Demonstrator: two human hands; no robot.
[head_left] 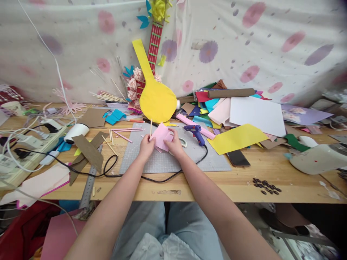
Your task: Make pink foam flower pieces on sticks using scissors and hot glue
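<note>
Pink sheet (162, 135): was between both hands, over the grey cutting mat (217, 162), with a fold or second layer at its right; whether it touched the mat could not be told.
Left hand (146, 146): had its grip closed around a thin stick (151, 126), nearly upright by the sheet's left edge, and seemed to pinch that edge too, likely to steady both.
Right hand (175, 143): had its grip pinched on the sheet's right side, probably to control the fold.
Glue gun (199, 135): lay just right of the hands, presumably for easy reach, its black cord (159, 181) looping leftward.
Pink sticks (123, 136): lay left of the hands, across mat and table (222, 187), perhaps set aside.
Writing: none was legible; the ruler (88, 187) markings were too small.
</note>
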